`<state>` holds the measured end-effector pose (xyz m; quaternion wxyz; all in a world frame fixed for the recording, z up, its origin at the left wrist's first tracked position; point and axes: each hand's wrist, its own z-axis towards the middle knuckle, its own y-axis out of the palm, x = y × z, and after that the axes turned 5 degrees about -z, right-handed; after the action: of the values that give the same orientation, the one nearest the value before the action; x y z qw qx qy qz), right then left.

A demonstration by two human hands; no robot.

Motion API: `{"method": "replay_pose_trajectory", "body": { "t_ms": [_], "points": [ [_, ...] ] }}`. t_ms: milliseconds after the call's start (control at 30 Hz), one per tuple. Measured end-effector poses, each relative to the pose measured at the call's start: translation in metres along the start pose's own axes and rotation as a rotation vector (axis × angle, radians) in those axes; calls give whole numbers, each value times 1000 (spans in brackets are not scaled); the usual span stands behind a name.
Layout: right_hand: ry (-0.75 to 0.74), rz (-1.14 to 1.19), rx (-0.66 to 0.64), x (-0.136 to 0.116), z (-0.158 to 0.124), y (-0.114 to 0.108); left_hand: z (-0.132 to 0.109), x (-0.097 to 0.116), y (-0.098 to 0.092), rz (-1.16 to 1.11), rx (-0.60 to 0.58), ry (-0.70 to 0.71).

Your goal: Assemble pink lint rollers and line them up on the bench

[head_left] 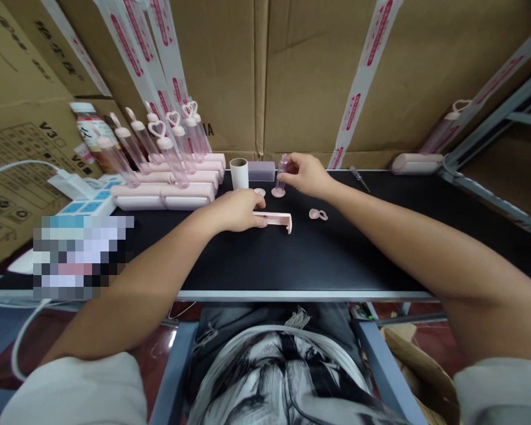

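Note:
On the black table top point(292, 260), my left hand point(239, 209) is closed on one end of a flat pink bar-shaped part point(278, 219). Farther back, my right hand point(305, 174) pinches the top of a clear pink tube point(282, 175) that stands upright on its round pink base. A small pink heart-ring cap point(318, 214) lies loose to the right of the bar. A small pink disc point(259, 192) lies just beyond my left hand.
Stacked pink cases with several upright heart-topped tubes point(168, 177) fill the back left. A cardboard roll point(239, 173) and a purple block point(261, 171) stand behind. A screwdriver point(360, 177), another pink case point(416, 163), a power strip point(88, 203) and cardboard boxes surround the table.

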<state>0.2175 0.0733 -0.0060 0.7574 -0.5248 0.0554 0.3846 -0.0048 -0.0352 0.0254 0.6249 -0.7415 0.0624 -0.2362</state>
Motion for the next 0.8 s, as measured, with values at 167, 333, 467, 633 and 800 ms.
{"method": "replay_pose_trajectory", "body": {
  "t_ms": [167, 333, 467, 633, 800],
  "points": [
    [19, -28, -48, 1, 0, 0, 3, -10, 0, -12, 5, -11],
    [35, 42, -67, 8, -3, 2, 4, -12, 3, -19, -3, 12],
    [71, 135, -88, 11, -5, 4, 2, -7, 3, -14, 2, 14],
    [97, 199, -73, 18, -7, 1, 2, -8, 4, -53, 8, 31],
    [99, 176, -12, 38, -12, -11, 2, -5, 3, -40, 16, 62]
  ]
}}
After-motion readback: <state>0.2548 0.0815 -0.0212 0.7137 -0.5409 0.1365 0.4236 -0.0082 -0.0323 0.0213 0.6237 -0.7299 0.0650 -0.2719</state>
